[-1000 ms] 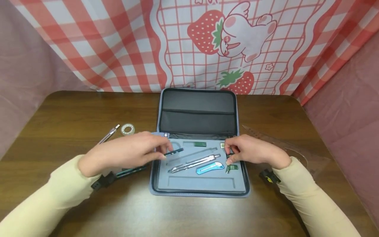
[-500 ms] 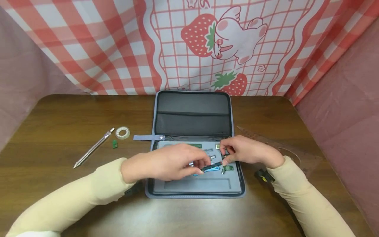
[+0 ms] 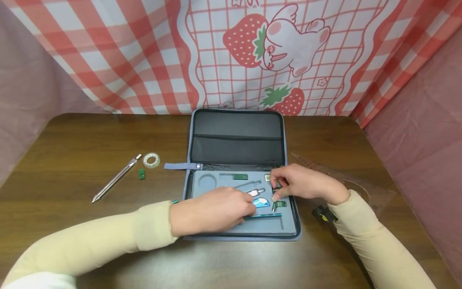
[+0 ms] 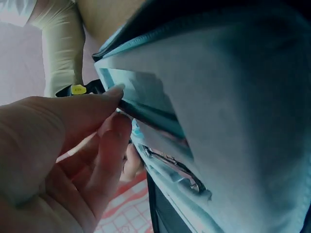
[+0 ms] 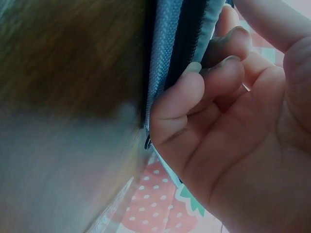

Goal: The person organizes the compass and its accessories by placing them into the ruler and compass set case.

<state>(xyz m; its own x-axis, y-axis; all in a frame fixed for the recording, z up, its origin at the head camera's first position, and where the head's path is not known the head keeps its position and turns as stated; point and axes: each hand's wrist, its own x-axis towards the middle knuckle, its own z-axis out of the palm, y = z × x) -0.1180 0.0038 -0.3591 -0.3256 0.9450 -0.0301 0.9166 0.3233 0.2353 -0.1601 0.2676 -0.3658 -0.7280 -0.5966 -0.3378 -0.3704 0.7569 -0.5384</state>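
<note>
An open zip case [image 3: 188, 188] with a grey foam tray lies in the middle of the table. My left hand [image 3: 249, 212] reaches across the tray and pinches a thin dark green pencil [image 3: 268, 216], which lies along the long slot at the tray's near side. In the left wrist view the fingertips [image 4: 116, 92] press on that pencil [image 4: 146, 111]. My right hand [image 3: 276, 190] rests at the tray's right side. Its curled fingers [image 5: 184, 92] hold the case's zip edge [image 5: 165, 58]. A blue utility knife [image 3: 262, 202] and a silver compass [image 3: 257, 192] sit in the tray between the hands.
On the table to the left lie a silver pen-like tool [image 3: 115, 178], a small tape roll [image 3: 150, 160] and a tiny green piece [image 3: 141, 173]. A clear plastic ruler [image 3: 343, 176] lies right of the case. The case lid [image 3: 236, 136] lies open towards the checked curtain.
My left hand has carried the pencil from the tray's upper left, across to the right and down to the long near slot. The right hand has stayed at the case's right edge.
</note>
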